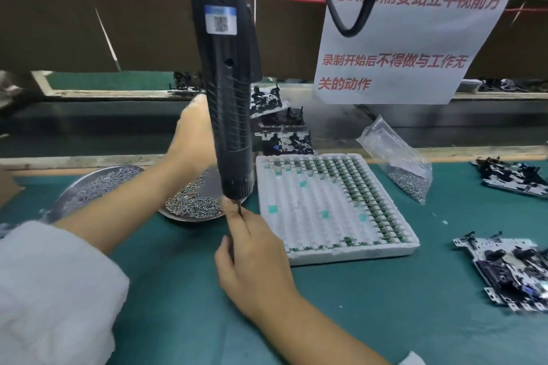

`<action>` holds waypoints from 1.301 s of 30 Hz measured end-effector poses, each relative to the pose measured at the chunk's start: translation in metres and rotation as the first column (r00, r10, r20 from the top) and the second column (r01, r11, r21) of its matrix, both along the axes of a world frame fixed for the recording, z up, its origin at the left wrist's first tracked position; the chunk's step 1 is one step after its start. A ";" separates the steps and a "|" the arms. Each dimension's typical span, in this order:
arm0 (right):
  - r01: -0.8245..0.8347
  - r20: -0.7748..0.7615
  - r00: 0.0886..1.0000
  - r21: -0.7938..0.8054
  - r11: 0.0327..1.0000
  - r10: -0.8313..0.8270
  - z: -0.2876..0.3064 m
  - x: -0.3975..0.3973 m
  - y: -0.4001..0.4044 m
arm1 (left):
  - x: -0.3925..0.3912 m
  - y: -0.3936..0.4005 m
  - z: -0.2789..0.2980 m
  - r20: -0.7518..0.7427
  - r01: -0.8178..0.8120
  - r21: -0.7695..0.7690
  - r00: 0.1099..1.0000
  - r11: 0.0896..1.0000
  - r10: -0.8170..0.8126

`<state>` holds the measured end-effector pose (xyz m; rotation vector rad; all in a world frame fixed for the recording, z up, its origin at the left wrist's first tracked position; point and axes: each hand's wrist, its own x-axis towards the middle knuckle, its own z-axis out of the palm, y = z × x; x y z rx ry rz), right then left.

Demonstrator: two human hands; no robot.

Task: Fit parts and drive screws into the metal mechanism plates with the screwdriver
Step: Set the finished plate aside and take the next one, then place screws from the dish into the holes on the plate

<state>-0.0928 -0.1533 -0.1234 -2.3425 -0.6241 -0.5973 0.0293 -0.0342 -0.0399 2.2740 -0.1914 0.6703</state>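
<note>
A black electric screwdriver (225, 83) hangs upright over the green mat. Its short bit (239, 208) points down just past a dish of screws (192, 204). My right hand (255, 258) pinches the bit's tip between thumb and fingers; any screw there is hidden. My left hand (191, 133) reaches forward behind the screwdriver body toward a stack of metal mechanism plates (278, 118) on the belt. Its fingers are mostly hidden by the tool. Two more mechanism plates (516, 270) (513, 176) lie on the mat at the right.
A second screw dish (98, 184) sits at the left. A white tray (335, 207) of small green parts lies right of the screwdriver, with a plastic bag of screws (397, 157) behind it. A paper sign (409, 38) and a black cable (355, 9) hang above.
</note>
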 end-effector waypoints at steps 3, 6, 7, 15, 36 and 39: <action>-0.009 0.009 1.000 0.008 1.000 0.009 -0.005 0.002 0.000 | -0.040 0.039 0.005 0.077 -0.040 0.122 0.997 0.992 0.031; -0.029 -0.026 0.999 0.047 0.998 0.030 -0.008 0.002 0.002 | -0.090 0.072 0.004 0.065 -0.046 0.161 0.997 0.986 0.036; -0.024 -0.045 0.999 0.070 0.997 0.027 -0.008 0.001 0.002 | -0.107 0.080 0.001 0.066 -0.056 0.203 0.997 0.978 0.044; 0.027 0.021 0.999 0.470 0.882 -0.042 -0.005 -0.012 0.001 | -0.223 0.092 -0.055 -0.046 0.025 0.304 0.999 0.952 -0.012; -0.321 -0.027 0.946 -0.220 0.921 0.323 -0.007 -0.023 0.006 | -0.184 0.139 -0.078 0.056 -0.257 0.447 0.964 0.857 0.260; -0.350 -0.050 0.931 0.161 0.923 0.362 -0.002 -0.029 0.014 | -0.182 0.112 -0.067 0.295 -0.232 0.279 0.944 0.932 0.147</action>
